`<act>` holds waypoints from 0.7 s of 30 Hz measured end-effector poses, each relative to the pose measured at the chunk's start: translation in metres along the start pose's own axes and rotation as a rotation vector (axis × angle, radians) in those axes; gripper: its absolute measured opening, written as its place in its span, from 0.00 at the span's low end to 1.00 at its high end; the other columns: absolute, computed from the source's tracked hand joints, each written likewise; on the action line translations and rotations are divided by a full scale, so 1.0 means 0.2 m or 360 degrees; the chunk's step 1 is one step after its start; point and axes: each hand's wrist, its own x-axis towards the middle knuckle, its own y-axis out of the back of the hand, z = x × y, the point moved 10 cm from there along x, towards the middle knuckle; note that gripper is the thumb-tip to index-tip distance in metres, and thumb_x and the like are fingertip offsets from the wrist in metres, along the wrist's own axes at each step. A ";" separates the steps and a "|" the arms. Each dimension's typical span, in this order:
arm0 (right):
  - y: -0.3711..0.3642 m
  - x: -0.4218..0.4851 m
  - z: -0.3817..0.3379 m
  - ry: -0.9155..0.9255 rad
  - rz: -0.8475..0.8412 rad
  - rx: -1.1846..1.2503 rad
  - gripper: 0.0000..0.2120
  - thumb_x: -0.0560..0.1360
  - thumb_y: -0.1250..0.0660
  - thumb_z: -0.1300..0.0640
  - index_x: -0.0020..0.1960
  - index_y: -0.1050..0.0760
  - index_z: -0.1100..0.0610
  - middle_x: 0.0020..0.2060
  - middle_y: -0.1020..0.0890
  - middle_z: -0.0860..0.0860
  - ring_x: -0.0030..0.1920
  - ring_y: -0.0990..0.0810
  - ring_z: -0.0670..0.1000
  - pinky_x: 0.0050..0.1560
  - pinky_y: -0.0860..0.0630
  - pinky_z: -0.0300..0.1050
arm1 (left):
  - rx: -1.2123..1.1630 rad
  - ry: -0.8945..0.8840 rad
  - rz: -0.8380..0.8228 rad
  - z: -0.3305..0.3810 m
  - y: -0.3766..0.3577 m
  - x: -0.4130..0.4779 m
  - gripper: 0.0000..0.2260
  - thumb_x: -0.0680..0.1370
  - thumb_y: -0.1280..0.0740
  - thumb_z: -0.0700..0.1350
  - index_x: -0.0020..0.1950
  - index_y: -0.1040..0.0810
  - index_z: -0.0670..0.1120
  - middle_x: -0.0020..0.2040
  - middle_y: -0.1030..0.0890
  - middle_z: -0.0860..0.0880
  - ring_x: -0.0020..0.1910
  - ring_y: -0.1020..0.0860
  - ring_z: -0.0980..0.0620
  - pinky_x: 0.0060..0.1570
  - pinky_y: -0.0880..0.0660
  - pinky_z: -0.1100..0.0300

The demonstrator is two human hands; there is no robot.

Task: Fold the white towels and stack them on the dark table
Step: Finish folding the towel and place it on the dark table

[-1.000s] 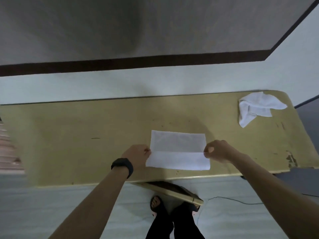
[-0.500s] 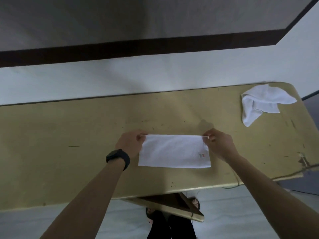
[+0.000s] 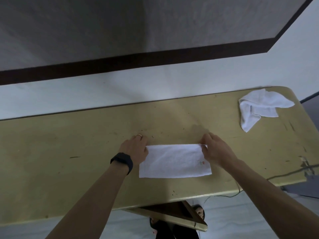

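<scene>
While the left hand (image 3: 135, 149) pinched one corner of the folded towel (image 3: 174, 162), the right hand (image 3: 216, 150) pinched the other; a crumpled towel (image 3: 259, 107) lay beyond it.

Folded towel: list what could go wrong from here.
1. The left hand and right hand pinch the folded towel at its far corners; an uneven release may skew the layers.
2. The crumpled towel lies near the far right corner of the table and might slide off when grabbed.
</scene>
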 end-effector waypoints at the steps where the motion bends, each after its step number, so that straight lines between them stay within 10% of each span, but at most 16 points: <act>1: 0.02 0.00 -0.01 0.0022 0.0021 0.0008 0.02 0.76 0.38 0.60 0.49 0.29 0.58 0.43 0.23 0.53 0.43 0.27 0.56 0.40 0.26 0.52 | -0.0027 -0.0025 0.0005 0.01 0.02 0.00 0.06 0.81 0.43 0.46 0.53 0.31 0.45 0.51 0.25 0.47 0.45 0.26 0.47 0.42 0.26 0.54; 5: 0.19 0.01 -0.08 0.0206 0.0179 0.0109 0.07 0.78 0.37 0.61 0.56 0.27 0.55 0.40 0.21 0.48 0.43 0.25 0.54 0.40 0.25 0.51 | -0.0082 -0.0154 0.0173 -0.01 0.22 -0.04 0.04 0.82 0.44 0.45 0.53 0.32 0.46 0.43 0.24 0.48 0.38 0.26 0.48 0.34 0.31 0.57; 10: 0.44 0.06 -0.20 0.0487 0.0392 -0.0023 0.08 0.74 0.27 0.62 0.52 0.16 0.55 0.41 0.15 0.51 0.41 0.21 0.55 0.39 0.22 0.50 | -0.0049 -0.0224 0.0437 -0.10 0.53 -0.06 0.13 0.83 0.41 0.47 0.66 0.25 0.50 0.55 0.20 0.46 0.54 0.22 0.44 0.52 0.24 0.51; 17: 0.76 0.12 -0.37 0.0652 0.0778 -0.0180 0.06 0.68 0.23 0.62 0.42 0.20 0.59 0.35 0.20 0.51 0.37 0.24 0.57 0.31 0.26 0.47 | 0.0437 -0.0487 0.1131 -0.05 0.88 -0.17 0.05 0.77 0.32 0.43 0.49 0.16 0.47 0.41 0.16 0.49 0.41 0.20 0.46 0.39 0.23 0.55; 21: 0.56 0.05 -0.38 0.0689 0.0743 -0.0362 0.09 0.68 0.24 0.62 0.42 0.24 0.59 0.37 0.23 0.52 0.39 0.26 0.57 0.23 0.27 0.49 | 0.0546 -0.0449 0.1026 -0.06 0.69 -0.23 0.08 0.67 0.23 0.40 0.44 0.17 0.47 0.40 0.17 0.48 0.41 0.20 0.45 0.41 0.24 0.54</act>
